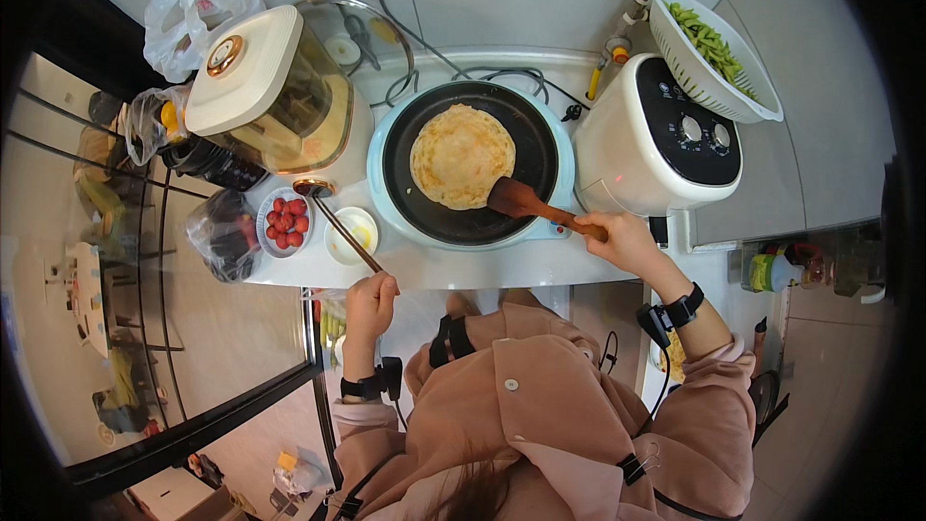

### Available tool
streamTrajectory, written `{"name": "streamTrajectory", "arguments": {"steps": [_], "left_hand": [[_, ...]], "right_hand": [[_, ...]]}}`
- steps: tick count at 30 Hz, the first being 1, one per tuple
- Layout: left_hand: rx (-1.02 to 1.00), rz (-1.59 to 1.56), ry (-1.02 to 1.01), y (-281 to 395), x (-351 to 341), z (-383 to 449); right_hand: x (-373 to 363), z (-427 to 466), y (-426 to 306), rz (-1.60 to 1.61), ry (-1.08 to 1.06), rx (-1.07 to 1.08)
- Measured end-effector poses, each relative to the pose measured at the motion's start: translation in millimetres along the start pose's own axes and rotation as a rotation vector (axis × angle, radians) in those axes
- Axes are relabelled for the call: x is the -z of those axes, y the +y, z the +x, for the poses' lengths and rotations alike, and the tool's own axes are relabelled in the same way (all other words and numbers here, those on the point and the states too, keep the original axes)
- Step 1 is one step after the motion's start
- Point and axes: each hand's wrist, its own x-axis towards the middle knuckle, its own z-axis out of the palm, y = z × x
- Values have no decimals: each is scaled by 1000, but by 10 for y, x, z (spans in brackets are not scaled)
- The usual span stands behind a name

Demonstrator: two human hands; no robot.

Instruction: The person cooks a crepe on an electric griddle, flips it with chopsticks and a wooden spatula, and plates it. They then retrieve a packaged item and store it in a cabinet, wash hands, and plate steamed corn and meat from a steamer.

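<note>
A round, golden-browned flatbread (461, 153) lies in the black pan of a light-blue electric griddle (376, 172). My right hand (621, 240) grips the handle of a wooden spatula (515, 198), whose blade rests at the lower right edge of the flatbread. In my left hand (370, 304) is a pair of dark chopsticks (349, 233), slanting up and left, their tips near the copper-coloured knob of the canister. Beneath the chopsticks stands a small white bowl (367, 220) with a little yellow liquid. Left of it, a white bowl holds several red fruits (286, 223).
A large lidded canister (253, 79) and plastic bags (199, 18) crowd the left. At right stands a white air fryer (622, 137) with a white colander (731, 106) of green pods on top. A glass lid (414, 51) leans behind; cords (535, 72) run along the wall.
</note>
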Motion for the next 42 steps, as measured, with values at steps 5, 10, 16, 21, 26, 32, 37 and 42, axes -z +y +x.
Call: {"name": "streamTrajectory", "arguments": {"steps": [5,10,16,21,26,32,37,42], "left_hand": [[-5,-27,12,-17,4,-4],[2,4,-7,-12,8,22],[1,-9,11,14,51,55],[-9,15,-17,24,59,97],[-41,1,28,23,98,112],[-5,-48,26,-3,98,61],[-15,6,17,-55,75,75],[6,22,-42,-54,81,57]], "right_hand": [[-18,39,-43,-3,-16,-27],[-216,213,-121,66,9,35],[-395,183,-100,71,92,16],[-602,348,-50,65,142,-85],[-647,423,-3,141,152,-135],[-733,486,-99,76,153,-188],[-730,667,-157,141,189,-191],[-811,739,-287,130,166,-235]]}}
